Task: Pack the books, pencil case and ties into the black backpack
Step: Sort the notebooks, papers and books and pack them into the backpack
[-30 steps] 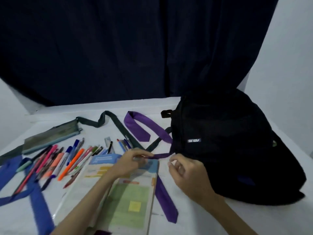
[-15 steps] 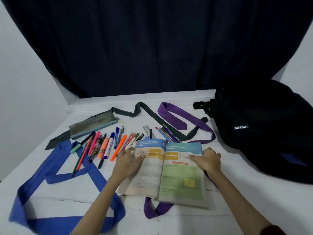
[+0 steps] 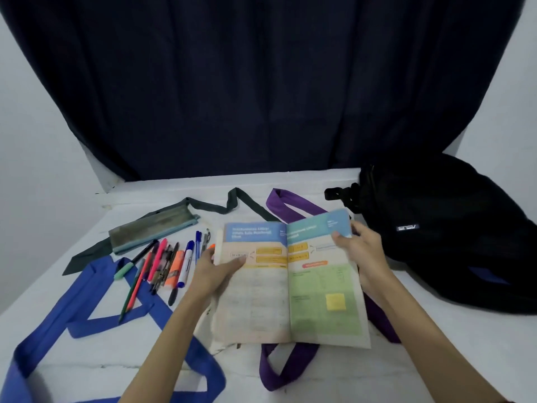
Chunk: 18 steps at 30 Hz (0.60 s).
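An open book (image 3: 290,283) with blue, orange and green pages is lifted off the white table. My left hand (image 3: 213,271) grips its left edge, thumb on the page. My right hand (image 3: 363,251) grips its right edge near the top corner. The black backpack (image 3: 441,228) lies to the right. A purple tie (image 3: 286,205) runs under the book and loops out below it. A blue tie (image 3: 87,315) sprawls at the left. A dark green tie (image 3: 232,203) trails behind a grey-green pencil case (image 3: 154,231).
Several pens and markers (image 3: 165,266) lie loose in a row between the pencil case and the book. A dark curtain (image 3: 261,82) hangs behind the table (image 3: 406,359). White walls close in on both sides.
Both hands have moved from lying flat on the pages to holding the book's edges, and the book has risen and tilted up off the table. The view has shifted left.
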Tool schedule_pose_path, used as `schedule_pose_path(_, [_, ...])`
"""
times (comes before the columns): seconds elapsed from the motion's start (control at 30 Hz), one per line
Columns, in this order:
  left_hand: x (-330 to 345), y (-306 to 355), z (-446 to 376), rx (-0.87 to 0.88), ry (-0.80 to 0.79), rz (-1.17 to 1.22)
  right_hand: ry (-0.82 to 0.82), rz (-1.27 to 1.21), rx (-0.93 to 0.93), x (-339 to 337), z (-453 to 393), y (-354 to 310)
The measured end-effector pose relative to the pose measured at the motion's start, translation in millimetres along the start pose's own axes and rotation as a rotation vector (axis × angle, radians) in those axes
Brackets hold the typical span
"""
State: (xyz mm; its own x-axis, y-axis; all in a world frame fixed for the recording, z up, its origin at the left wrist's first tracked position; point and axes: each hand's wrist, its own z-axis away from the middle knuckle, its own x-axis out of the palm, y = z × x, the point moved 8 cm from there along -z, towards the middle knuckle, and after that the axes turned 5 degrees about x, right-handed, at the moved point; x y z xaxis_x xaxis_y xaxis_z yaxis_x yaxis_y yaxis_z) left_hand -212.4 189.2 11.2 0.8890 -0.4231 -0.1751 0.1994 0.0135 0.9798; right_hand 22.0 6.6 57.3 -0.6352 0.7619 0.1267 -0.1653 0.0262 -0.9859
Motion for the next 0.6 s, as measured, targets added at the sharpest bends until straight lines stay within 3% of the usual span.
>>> schedule_pose_path(0.1, [16, 50, 19, 0.136, -0.148, 0.067, -0.052, -0.052, -0.062, 7, 5, -18])
schedule_pose_path(0.2, [45, 83, 42, 0.307, -0.29, -0.048, -0.142, -0.083, -0.099, 17, 8, -24])
schedule_pose_path(0.33, [90, 79, 62, 0.438, -0.514, -0.232, -0.242, -0.017, -0.121, 23, 7, -27])
schedule_pose_path(0.43, [116, 67, 67, 0.428, -0.669, -0.25, -0.368, 0.084, -0.125, 29, 11, -34])
schedule_pose_path(0.5, [123, 61, 61, 0.423, -0.653, -0.203, -0.396, 0.1, -0.121, 27, 13, -37])
schedule_pose_path(0.6, [114, 57, 41, 0.568, -0.379, -0.277, -0.3, 0.269, -0.162, 19, 10, -38])
